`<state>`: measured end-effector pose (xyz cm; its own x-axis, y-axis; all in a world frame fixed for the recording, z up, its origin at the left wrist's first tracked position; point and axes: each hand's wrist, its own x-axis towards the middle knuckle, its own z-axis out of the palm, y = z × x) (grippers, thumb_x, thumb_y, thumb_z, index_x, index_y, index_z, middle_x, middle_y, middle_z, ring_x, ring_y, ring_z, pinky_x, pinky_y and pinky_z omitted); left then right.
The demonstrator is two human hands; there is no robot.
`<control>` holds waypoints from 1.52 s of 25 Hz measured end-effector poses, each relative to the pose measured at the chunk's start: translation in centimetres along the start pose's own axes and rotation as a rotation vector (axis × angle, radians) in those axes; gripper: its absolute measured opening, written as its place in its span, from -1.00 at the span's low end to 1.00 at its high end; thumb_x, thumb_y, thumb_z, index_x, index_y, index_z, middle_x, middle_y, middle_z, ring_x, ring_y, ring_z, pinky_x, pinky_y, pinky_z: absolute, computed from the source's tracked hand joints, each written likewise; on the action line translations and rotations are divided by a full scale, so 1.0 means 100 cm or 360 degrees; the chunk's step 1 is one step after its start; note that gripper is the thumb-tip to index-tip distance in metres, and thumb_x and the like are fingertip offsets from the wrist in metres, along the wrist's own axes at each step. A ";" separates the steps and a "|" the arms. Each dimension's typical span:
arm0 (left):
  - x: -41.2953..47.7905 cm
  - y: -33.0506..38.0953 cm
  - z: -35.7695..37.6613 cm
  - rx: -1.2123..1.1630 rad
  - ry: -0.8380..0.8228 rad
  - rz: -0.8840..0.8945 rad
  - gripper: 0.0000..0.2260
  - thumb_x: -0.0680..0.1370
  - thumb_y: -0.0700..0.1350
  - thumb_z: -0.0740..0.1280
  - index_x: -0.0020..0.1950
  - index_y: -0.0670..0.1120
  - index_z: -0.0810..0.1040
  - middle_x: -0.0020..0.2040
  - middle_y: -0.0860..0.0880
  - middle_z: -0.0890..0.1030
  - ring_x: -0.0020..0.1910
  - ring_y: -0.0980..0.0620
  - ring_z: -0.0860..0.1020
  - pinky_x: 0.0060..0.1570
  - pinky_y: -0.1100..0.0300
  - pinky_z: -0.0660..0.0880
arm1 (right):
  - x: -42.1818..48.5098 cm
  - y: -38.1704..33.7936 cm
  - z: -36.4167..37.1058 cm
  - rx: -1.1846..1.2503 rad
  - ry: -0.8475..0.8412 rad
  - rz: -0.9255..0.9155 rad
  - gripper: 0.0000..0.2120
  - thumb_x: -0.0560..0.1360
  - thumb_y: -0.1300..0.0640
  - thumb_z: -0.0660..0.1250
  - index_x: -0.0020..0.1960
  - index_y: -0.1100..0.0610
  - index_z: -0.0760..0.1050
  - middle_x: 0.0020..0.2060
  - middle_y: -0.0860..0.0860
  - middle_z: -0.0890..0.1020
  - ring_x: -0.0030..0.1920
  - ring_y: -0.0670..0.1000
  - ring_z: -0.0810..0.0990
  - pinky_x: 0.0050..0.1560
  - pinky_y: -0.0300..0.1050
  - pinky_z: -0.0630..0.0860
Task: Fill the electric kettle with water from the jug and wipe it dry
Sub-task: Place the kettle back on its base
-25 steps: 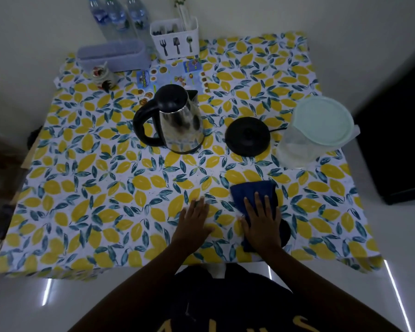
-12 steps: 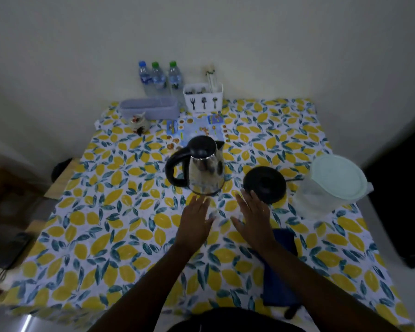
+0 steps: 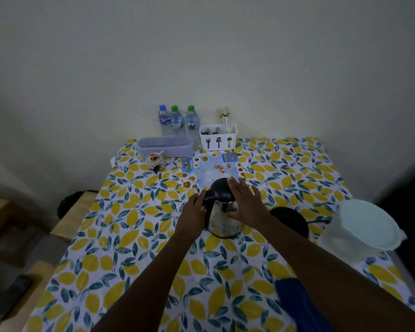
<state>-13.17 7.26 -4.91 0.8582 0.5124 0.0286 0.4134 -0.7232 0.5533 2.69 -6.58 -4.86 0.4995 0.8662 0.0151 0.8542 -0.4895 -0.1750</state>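
A steel electric kettle [image 3: 222, 219] with a black lid stands in the middle of the lemon-print table [image 3: 134, 236]. My left hand [image 3: 193, 210] is wrapped around its black handle on the left side. My right hand [image 3: 246, 202] lies with spread fingers over the lid and the kettle's right side. The black kettle base [image 3: 291, 220] sits just right of it, partly behind my right forearm. A clear jug with a pale green lid [image 3: 362, 227] stands at the right edge. A blue cloth [image 3: 297, 305] lies near the front under my right arm.
Along the back wall stand three water bottles [image 3: 176, 121], a white cutlery holder [image 3: 218, 139], a lavender tray [image 3: 165, 146], a small cup [image 3: 155, 159] and a printed leaflet [image 3: 211, 170]. Wooden furniture [image 3: 67, 216] sits left of the table.
Both hands left the cloth and the tabletop and reached forward to the kettle. The left now grips the handle, the right rests on the lid. My head has tilted up.
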 end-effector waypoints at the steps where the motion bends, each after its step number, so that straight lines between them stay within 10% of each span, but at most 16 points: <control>1: 0.004 -0.004 0.000 -0.0096 -0.0030 -0.0022 -0.50 0.65 -0.19 0.16 0.56 -0.02 0.10 0.47 -0.19 0.30 0.32 -0.22 0.42 0.21 -0.07 0.45 | 0.003 -0.001 0.003 0.0053 -0.0012 0.0000 0.02 0.43 -0.24 0.37 0.57 0.08 -0.21 0.59 0.00 -0.09 0.58 0.08 -0.08 0.48 0.24 0.09; 14: 0.018 0.006 0.012 -0.0198 0.0042 0.0070 -0.76 0.62 -0.17 0.25 0.28 -0.02 0.41 0.10 -0.07 0.55 0.01 -0.12 0.54 -0.12 0.14 0.36 | -0.034 0.011 0.005 0.0815 0.0375 0.0213 -0.03 0.38 0.03 0.53 0.55 -0.14 -0.05 0.56 0.00 0.14 0.57 0.10 0.00 0.40 0.19 0.32; 38: 0.084 0.123 0.096 -0.0182 -0.0393 0.0292 -0.60 0.62 -0.16 0.23 0.46 -0.03 0.28 0.36 -0.13 0.47 0.29 -0.15 0.46 0.23 -0.04 0.43 | -0.109 0.116 -0.019 0.0762 0.0644 0.0646 -0.05 0.33 0.20 0.54 0.56 0.08 0.06 0.52 0.09 0.24 0.53 0.25 0.09 0.41 0.28 0.26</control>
<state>2.03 -1.73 -5.83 0.9688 0.2409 -0.0586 0.2205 -0.7293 0.6477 7.47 -21.88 -5.21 0.8554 0.4767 0.2029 0.4811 -0.5858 -0.6522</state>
